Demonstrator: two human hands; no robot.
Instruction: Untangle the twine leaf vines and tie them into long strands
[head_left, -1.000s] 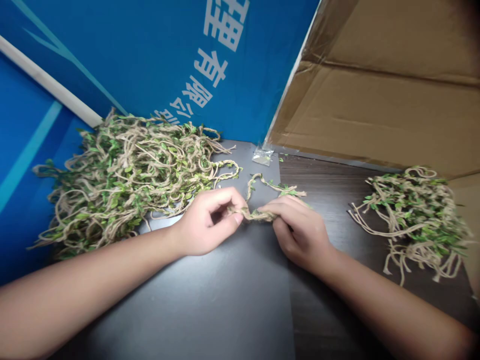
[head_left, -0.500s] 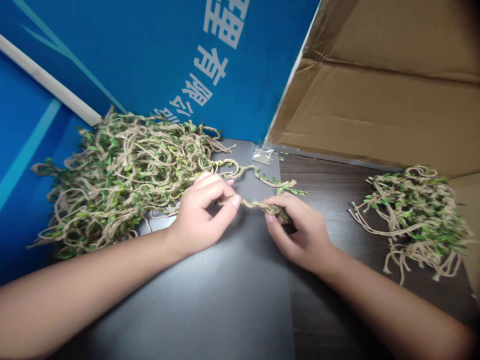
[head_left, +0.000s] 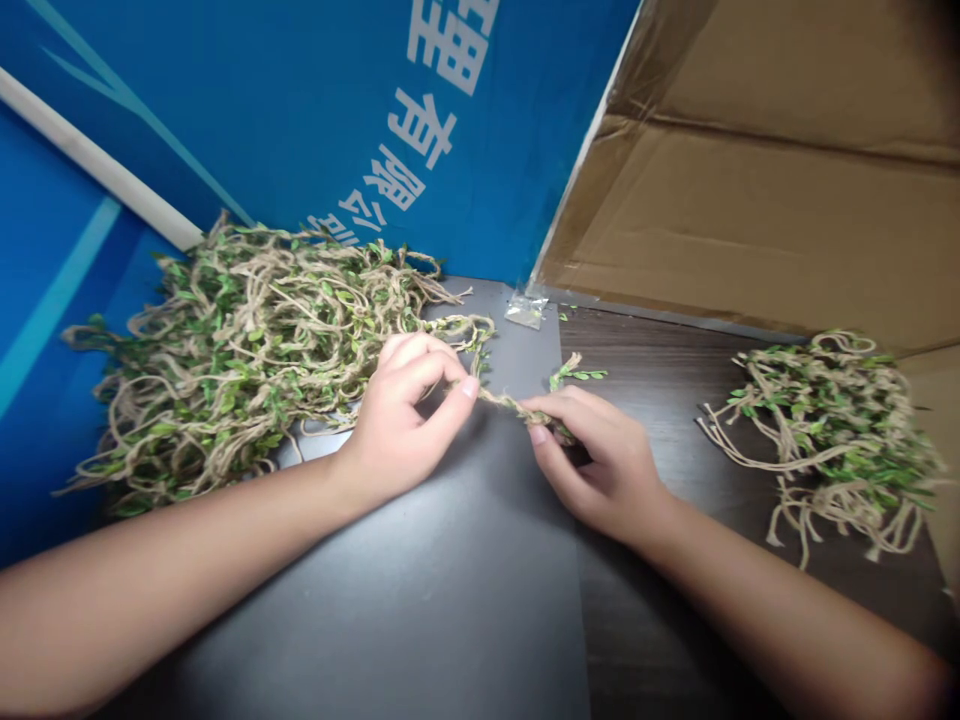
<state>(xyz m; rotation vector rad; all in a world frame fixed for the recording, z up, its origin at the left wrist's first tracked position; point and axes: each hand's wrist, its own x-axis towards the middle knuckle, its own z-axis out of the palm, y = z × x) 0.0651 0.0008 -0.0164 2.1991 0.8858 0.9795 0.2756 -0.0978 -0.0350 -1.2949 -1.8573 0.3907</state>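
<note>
A length of braided twine garland with small green leaves runs between my two hands. My left hand is closed on it, thumb against forefinger. Opposite, my right hand pinches the garland, with part of it bunched under the fingers. A frayed, leafy end sticks up behind my right hand. Close by on the left lies a big tangled heap of leafy twine garlands, reaching up to my left hand. One loop from there trails behind my left fingers.
A smaller pile of garlands lies at the right on the dark wood table. A grey mat spans the middle. Blue printed panels and a cardboard sheet stand behind, with a small clear plastic packet at their corner.
The strand behind my hands has been drawn in: its part reaching toward the right has shortened to a leafy tip behind my right hand. Both hands stay nearly in place, still gripping the garland.
</note>
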